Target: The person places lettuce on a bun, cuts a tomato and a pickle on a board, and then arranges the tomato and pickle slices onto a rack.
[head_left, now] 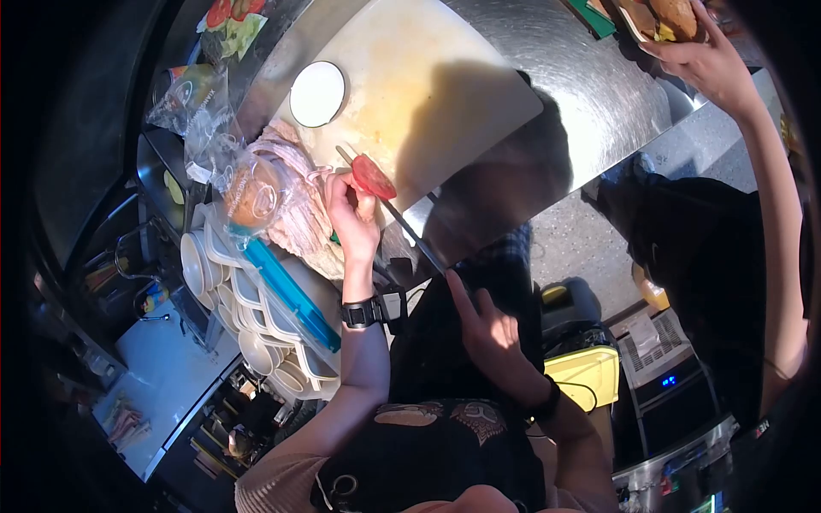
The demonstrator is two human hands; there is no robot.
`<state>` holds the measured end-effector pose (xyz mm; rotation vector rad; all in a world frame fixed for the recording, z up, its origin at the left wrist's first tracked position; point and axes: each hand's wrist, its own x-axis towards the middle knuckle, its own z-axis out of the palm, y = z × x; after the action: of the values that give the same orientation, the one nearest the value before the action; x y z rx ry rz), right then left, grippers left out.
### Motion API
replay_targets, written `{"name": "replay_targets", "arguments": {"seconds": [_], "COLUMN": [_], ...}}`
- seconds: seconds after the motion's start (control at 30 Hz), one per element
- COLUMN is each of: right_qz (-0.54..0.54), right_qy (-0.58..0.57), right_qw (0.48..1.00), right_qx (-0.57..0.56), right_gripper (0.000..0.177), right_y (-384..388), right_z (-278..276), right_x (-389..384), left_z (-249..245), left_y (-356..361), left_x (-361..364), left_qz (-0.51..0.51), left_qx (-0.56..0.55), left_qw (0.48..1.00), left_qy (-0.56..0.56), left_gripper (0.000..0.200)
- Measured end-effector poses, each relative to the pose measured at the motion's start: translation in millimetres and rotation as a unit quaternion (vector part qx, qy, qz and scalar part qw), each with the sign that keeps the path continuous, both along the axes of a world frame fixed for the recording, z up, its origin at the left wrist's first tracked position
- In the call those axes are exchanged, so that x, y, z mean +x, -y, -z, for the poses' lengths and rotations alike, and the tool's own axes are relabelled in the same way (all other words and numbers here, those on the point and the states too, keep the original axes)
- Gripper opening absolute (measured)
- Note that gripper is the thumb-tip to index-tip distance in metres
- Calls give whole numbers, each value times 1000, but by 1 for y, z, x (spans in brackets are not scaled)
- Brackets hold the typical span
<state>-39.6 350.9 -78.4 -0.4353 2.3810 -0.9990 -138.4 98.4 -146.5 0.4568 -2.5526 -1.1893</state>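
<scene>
A cut red tomato piece [374,177] is at the fingertips of my left hand [352,221], whose fingers are closed beside it. A long knife [412,232] runs along the tomato, its tip showing past the far side. Its near end reaches my right hand [489,338], which is closed on it with the index finger stretched along it. Both hands are over the near edge of a white cutting board [436,38]. On the board stands a round white-topped container [317,94]. A crumpled pinkish cloth [299,201] lies beside my left hand.
Left are a bun in a plastic bag [256,192], a teal plastic piece [291,295] and stacked white dishes [239,299]. Tomato and lettuce [235,30] lie at the upper left. On the right, another person's hand [705,68] holds a filled bun [674,19]. A yellow bin [586,376] stands below.
</scene>
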Motion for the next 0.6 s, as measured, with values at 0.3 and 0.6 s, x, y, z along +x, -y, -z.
{"name": "replay_targets", "arguments": {"seconds": [0.3, 0.6], "right_qz": [-12, -8], "right_qy": [-2, 0], "right_qw": [1000, 1000], "right_qx": [9, -5], "right_gripper": [81, 82], "right_y": [-5, -3], "right_z": [3, 6], "right_x": [1, -3], "left_z": [-3, 0], "left_y": [-3, 0], "left_x": [-2, -1], "left_qz": [1, 7], "left_qx": [10, 2], "left_qw": [1000, 1000], "left_qy": [-14, -11], "left_gripper": [48, 45]}}
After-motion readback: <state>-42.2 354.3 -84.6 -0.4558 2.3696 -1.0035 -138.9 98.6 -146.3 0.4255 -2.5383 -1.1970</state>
